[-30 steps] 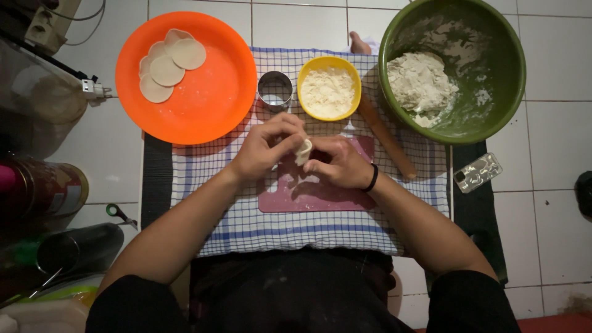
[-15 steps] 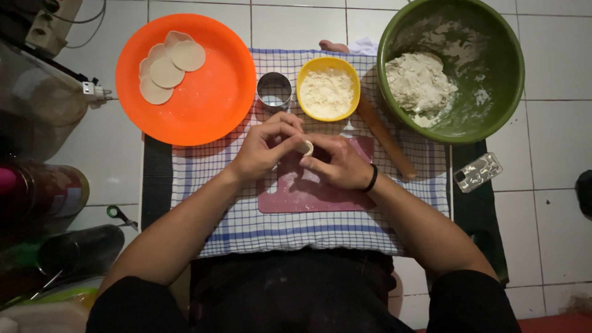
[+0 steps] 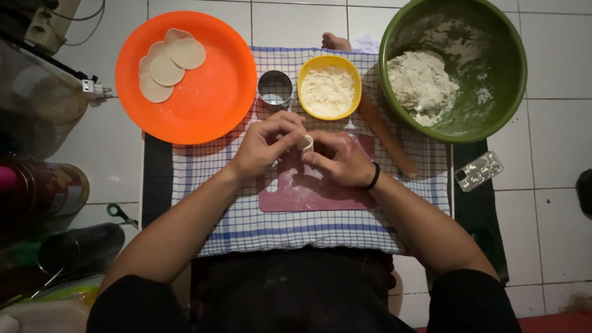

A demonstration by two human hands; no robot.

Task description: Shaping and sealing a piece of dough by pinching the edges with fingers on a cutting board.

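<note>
Pinching a small, pale, soft dough piece [image 3: 306, 143] between my left hand [image 3: 266, 143] and right hand [image 3: 340, 160], fingers narrowed around it. Below lies a smooth pink board [image 3: 314, 188] on checked cloth [image 3: 246, 222].

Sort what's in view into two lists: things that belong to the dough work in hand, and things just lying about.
In use: left hand and right hand pinching a small dough piece; pink board; yellow flour bowl; green dough bowl; orange plate of dough rounds; metal ring cutter; rolling pin.

Lying about: scissors; clear plastic packet; jar.
</note>
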